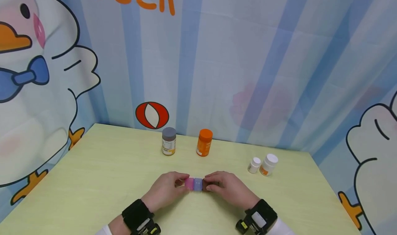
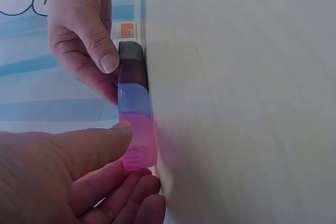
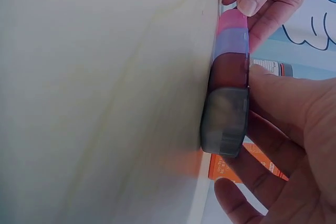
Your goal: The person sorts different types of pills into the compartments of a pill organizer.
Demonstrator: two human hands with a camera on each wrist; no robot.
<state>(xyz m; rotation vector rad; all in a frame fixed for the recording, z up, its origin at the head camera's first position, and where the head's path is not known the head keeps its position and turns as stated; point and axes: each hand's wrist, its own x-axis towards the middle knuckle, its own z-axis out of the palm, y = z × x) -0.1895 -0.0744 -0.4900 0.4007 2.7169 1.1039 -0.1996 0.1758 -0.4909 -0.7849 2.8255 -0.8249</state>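
A pill organizer point(image 1: 197, 184) with a row of translucent coloured compartments lies near the middle of the table, between both hands. Its lids run from pink point(image 2: 140, 132) through blue-violet and dark red to smoky grey point(image 3: 226, 119). The left hand point(image 1: 167, 191) pinches the pink end, thumb on the near side. At the dark end, the right hand point(image 1: 228, 190) grips with thumb and fingers on opposite sides. All lids look closed in the wrist views. In the head view the right fingers cover most of the grey compartment.
Behind the hands stand a brown bottle with a grey cap point(image 1: 169, 143) and an orange bottle point(image 1: 204, 143). To the right are a small white bottle point(image 1: 254, 165) and a larger white one point(image 1: 269, 164). A printed curtain point(image 1: 214, 55) hangs along the pale yellow table's point(image 1: 108, 166) back edge.
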